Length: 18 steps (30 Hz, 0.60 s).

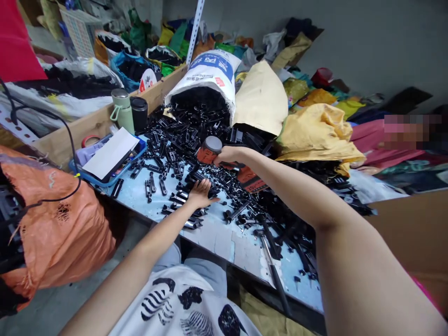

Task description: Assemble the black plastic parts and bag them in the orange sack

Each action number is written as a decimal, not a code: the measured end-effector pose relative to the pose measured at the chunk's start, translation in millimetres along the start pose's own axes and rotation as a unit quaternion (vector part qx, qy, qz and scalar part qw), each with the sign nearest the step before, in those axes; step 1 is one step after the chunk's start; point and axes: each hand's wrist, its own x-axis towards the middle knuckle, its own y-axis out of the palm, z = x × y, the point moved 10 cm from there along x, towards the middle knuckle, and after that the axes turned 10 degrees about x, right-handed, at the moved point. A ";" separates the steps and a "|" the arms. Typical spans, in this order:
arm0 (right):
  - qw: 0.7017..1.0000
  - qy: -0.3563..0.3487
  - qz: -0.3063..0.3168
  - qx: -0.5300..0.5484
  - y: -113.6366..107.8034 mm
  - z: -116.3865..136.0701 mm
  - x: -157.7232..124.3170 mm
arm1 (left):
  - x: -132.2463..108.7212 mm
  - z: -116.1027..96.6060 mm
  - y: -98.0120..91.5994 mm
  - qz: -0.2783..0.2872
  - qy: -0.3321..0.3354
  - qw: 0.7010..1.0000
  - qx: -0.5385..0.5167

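Observation:
My left hand (200, 192) rests palm down with fingers stretched over a cluster of small black plastic parts (182, 196) on the pale blue table (217, 235). My right hand (226, 155) reaches further back and is closed on an orange jar with a grey lid (209, 149), which lies tilted among the parts. A white woven sack (206, 77) lies on its side at the back, spilling black parts (189, 123) over the tabletop.
A blue tray (105, 179) holding a white sheet sits at the left, behind it a green flask (122, 109) and a black cup (139, 112). Yellow sacks (315, 130) lie right. An orange bag (52, 224) hangs at left. A hammer (269, 259) lies near the front edge.

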 end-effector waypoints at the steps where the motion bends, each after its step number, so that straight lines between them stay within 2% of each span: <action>1: 1.000 -0.005 0.009 -0.021 -0.4 8.9 7.6 | 0.3 0.0 1.2 0.002 0.000 1.000 -0.003; 5: 0.995 -0.035 0.041 -0.087 1.0 31.9 26.6 | 1.8 -0.8 4.7 0.000 0.004 1.000 -0.016; 8: 0.990 -0.040 0.065 -0.117 5.7 37.6 30.0 | 2.9 -2.1 5.7 -0.002 0.014 1.000 -0.025; 14: 0.990 -0.046 0.054 -0.122 17.9 34.5 7.0 | 2.8 -1.3 3.3 0.003 0.019 0.999 -0.034; 18: 0.990 -0.062 0.094 -0.085 38.5 34.4 -12.1 | 2.8 -1.9 -1.5 -0.022 0.027 0.999 -0.025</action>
